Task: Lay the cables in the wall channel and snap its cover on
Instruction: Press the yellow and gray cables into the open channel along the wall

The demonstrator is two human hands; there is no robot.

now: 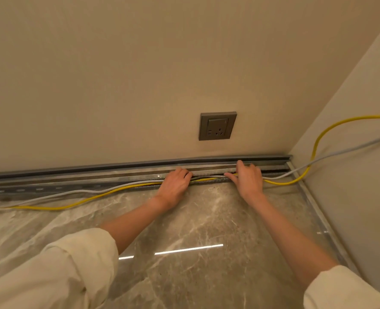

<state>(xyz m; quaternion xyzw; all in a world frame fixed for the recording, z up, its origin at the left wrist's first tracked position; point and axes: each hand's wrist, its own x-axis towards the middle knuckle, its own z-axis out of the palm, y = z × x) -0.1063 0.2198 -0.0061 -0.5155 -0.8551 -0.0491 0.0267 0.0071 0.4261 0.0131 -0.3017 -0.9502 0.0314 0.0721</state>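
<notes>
The light is warm, yellowish and moderately dim. The wall [117, 74] in front of me is evenly lit and darkens toward the upper corners. Two bright streaks of glare [189, 249] lie on the polished floor [206, 219] between my arms. Soft shadow runs along the base of the wall. My sleeves [51, 270] at the lower edge are soft and stretched. Straight lines bow toward the edges of the view.

Home interior: wall socket [217, 126], marble floor [184, 219]
</notes>
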